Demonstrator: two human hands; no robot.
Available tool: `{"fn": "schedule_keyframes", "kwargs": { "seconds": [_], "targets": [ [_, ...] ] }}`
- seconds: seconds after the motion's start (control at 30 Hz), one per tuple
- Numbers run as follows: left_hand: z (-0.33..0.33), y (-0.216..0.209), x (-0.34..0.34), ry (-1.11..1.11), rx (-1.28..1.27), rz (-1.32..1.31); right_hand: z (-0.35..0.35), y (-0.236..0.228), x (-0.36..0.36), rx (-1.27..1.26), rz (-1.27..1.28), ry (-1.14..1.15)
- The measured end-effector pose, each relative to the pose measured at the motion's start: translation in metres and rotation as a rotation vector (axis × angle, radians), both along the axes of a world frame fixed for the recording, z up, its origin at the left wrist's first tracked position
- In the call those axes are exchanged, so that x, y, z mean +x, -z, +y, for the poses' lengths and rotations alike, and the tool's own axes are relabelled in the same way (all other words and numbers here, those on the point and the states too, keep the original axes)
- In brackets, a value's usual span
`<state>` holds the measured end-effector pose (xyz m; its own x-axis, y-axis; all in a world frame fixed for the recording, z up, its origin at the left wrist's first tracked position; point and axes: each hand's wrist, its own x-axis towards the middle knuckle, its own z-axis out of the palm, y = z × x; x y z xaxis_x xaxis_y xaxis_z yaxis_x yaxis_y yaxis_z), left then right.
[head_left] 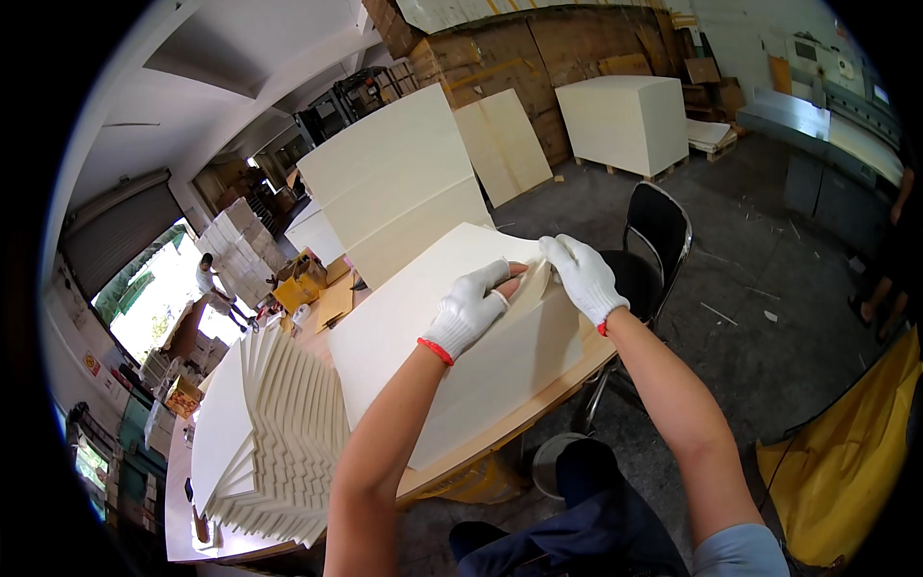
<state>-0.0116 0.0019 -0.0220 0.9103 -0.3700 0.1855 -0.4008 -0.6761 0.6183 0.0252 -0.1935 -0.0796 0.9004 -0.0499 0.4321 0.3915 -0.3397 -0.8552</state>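
A stack of large cream-white paper sheets point(385, 332) lies on the table in front of me. My right hand point(583, 277), in a white knit glove with a red cuff, pinches the curled-up far right corner of the upper sheets point(541, 285). Beside that curl, my left hand point(471, 310) rests on the stack in a matching glove, its bare fingertips stretched toward the raised edge. The left fingers look apart and hold nothing that I can see. At the table's left, a fanned pile of cream sheets point(288, 423) lies in staggered layers.
A black chair point(659, 240) stands beyond the table's right edge. Tall stacks of board point(399, 173) and a pallet stack point(625, 120) stand behind. Yellow sheeting point(846, 452) hangs at the right. A person point(216, 288) stands far left; another's legs point(880, 288) show at right.
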Motion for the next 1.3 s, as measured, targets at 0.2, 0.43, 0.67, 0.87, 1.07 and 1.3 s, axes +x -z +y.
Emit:
{"fn": "schedule_keyframes", "kwargs": {
  "seconds": [0.2,0.43,0.67,0.87,1.07,1.3],
  "targets": [
    [-0.0024,0.0022,0.0007,-0.01,0.014,-0.041,0.0035,0.0033,0.0015,0.01,-0.02,0.036],
    [0.0005,0.0034,0.0018,0.01,-0.033,-0.056,0.003,0.0012,-0.0034,-0.012,0.015,0.051],
    [-0.0021,0.0013,0.0008,-0.004,0.013,-0.058,0.0057,0.0019,-0.0036,-0.074,-0.061,0.097],
    [-0.0054,-0.0013,-0.0027,-0.04,0.067,-0.012,0.0065,0.0056,-0.0022,-0.055,-0.059,0.119],
    [-0.001,0.0047,0.0007,-0.005,-0.009,-0.067,0.0053,0.0021,-0.0063,-0.069,-0.023,0.099],
    [-0.0043,0.0029,-0.0006,-0.03,0.108,-0.071,0.0068,0.0055,-0.0039,-0.103,-0.083,0.144]
  ]
}}
